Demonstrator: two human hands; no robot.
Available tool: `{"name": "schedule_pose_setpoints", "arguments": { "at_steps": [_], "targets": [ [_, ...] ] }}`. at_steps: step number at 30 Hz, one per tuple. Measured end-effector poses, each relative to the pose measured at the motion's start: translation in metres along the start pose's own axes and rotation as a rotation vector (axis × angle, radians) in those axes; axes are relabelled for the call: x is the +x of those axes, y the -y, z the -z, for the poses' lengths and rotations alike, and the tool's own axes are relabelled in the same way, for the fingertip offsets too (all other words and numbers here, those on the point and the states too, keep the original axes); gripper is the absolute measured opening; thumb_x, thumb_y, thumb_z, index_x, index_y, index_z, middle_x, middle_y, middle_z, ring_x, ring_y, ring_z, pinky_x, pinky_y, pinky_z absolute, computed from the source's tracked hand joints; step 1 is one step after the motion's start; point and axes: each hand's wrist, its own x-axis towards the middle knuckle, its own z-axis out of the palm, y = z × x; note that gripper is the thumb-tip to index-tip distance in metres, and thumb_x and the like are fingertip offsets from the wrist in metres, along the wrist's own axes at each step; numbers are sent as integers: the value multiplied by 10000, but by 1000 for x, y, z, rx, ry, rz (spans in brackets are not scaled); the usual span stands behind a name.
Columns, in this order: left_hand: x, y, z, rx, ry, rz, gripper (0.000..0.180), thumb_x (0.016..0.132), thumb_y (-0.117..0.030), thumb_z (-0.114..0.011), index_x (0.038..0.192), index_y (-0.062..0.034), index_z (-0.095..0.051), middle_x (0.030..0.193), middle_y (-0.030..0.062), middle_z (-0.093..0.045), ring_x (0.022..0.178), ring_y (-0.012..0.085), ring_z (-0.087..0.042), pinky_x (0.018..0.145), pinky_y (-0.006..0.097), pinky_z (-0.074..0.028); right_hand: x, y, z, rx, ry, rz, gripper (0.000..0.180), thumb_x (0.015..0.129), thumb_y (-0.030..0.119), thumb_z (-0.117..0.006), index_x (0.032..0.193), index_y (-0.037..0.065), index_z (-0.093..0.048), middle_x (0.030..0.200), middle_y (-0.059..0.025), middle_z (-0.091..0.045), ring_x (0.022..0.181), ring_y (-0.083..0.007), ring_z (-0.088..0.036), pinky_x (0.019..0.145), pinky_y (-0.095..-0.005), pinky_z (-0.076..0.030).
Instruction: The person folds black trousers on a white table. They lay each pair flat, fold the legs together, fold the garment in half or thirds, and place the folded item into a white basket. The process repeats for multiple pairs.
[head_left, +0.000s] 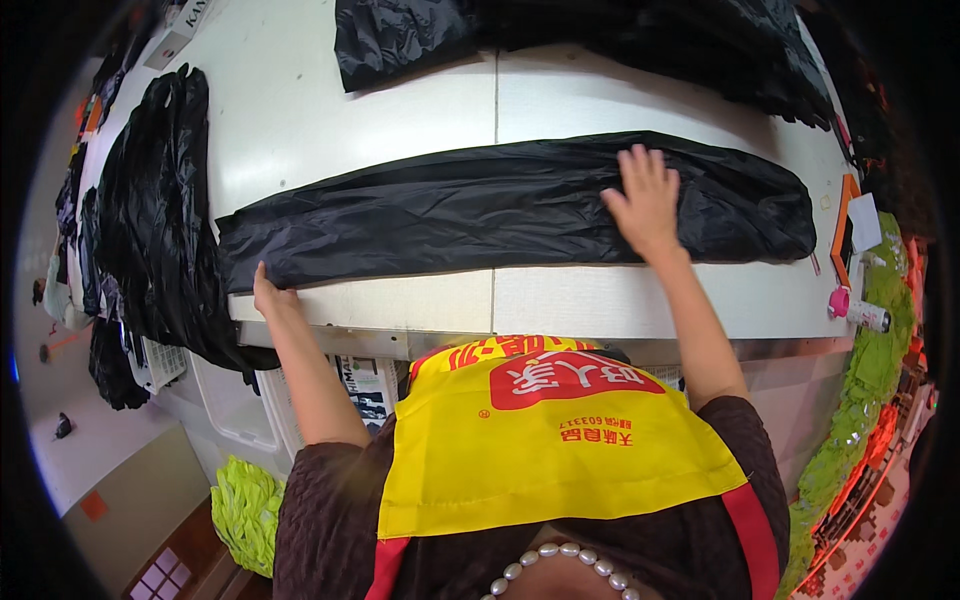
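A long strip of folded black fabric (430,215), thin and slightly shiny, lies across the white table in front of me. My right hand (647,205) rests palm down on its right part, fingers spread. At the strip's near left corner is my left hand (274,292). Its thumb lies over the fabric edge, while the other fingers are mostly hidden below, closed on that edge. The strip's left end meets a heap of black fabric (155,210) that hangs over the table's front edge.
More black fabric (600,35) lies along the far side of the table (400,115). On the right are an orange frame (845,230), a small bottle (868,316) and green material (870,370). White plastic baskets (235,400) and a bright green bundle (245,510) sit below left.
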Motion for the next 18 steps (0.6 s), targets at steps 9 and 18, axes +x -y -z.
{"name": "schedule_pose_setpoints", "arguments": {
  "at_steps": [9,18],
  "targets": [
    [-68,-116,-82,-140,721,-415,387,831,-198,-554,1147,25,-540,1138,153,-587,1034,303,-564,947,445,-436,-26,102,-23,339,7,428,770,759,573,-554,1325,69,-416,1382,-186,-358,1283,-378,-286,1017,-562,-198],
    [-421,-16,-238,593,968,-2308,328,859,-96,-479,1162,-7,-567,1106,150,-619,982,287,-592,910,394,-429,-19,174,17,425,301,734,809,785,574,-521,1388,74,-317,1441,-170,-287,1345,-353,-212,1064,-494,-178]
  ]
}}
